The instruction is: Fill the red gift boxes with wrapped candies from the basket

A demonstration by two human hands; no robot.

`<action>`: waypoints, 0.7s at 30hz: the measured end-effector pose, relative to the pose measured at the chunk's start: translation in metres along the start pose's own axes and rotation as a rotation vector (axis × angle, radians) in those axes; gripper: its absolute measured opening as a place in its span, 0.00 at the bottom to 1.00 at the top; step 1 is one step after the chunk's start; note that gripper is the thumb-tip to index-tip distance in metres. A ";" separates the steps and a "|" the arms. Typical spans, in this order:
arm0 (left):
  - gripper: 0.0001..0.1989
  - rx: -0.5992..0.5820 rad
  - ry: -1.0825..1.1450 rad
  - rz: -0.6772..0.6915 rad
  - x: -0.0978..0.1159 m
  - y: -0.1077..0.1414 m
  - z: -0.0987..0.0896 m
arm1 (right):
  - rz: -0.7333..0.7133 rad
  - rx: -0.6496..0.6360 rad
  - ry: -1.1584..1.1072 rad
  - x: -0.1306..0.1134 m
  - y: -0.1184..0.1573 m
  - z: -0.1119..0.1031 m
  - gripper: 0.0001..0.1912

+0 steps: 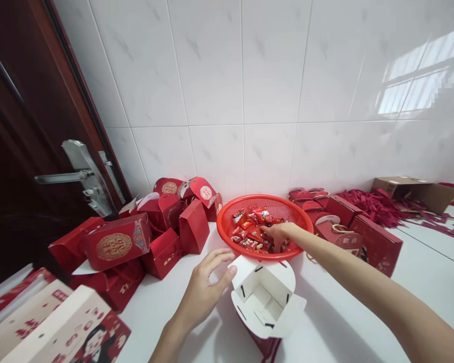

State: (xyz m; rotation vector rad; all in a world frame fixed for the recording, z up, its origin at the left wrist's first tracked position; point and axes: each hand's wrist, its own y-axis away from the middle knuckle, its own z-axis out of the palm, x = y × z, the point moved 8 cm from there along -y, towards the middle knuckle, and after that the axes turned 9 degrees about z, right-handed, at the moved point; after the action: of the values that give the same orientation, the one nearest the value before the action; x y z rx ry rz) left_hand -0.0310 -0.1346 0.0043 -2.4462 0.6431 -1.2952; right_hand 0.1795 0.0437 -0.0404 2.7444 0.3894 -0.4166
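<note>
A red plastic basket (227, 227) stands near the wall, holding several red-wrapped sweets (254, 233). My right hand (279, 236) reaches down into the basket among the sweets with its fingers bent; anything between the fingertips is hidden. In front of the basket an open box (262, 297), white inside, stands with its flaps spread, and no contents show in it. To its left, my left hand (207, 282) hovers beside a flap with thumb and fingers apart, holding nothing.
Red gift boxes (115, 247) are piled at the left, with pale printed boxes (56, 322) nearer. More red boxes (378, 244), dark red shredded paper (372, 205) and a cardboard box (434, 195) lie at the right. A dark door (26, 126) borders the left.
</note>
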 end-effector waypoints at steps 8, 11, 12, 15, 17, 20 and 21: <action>0.17 -0.002 -0.019 0.001 -0.001 -0.001 0.003 | -0.076 0.040 -0.022 -0.017 0.016 -0.013 0.22; 0.17 0.006 -0.028 0.012 -0.001 0.000 0.002 | -0.145 0.071 -0.127 -0.021 0.016 -0.021 0.20; 0.17 0.011 -0.029 0.018 -0.001 0.000 0.001 | -0.164 0.082 -0.213 -0.020 0.015 -0.024 0.23; 0.17 0.018 -0.026 0.032 0.000 0.000 0.001 | -0.184 0.094 -0.540 -0.013 0.014 -0.032 0.32; 0.17 0.012 -0.030 0.037 0.000 0.000 0.002 | -0.168 0.086 -0.654 -0.007 0.014 -0.033 0.36; 0.17 -0.001 -0.040 0.042 0.002 0.000 0.003 | -0.130 0.077 -0.688 0.000 0.016 -0.031 0.37; 0.17 -0.005 -0.039 0.042 0.002 0.000 0.004 | -0.116 0.077 -0.692 0.002 0.017 -0.031 0.36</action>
State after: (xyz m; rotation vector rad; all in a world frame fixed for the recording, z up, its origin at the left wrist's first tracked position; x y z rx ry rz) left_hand -0.0269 -0.1359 0.0037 -2.4426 0.6850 -1.2279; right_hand 0.1938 0.0403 -0.0089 2.4416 0.3452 -1.3694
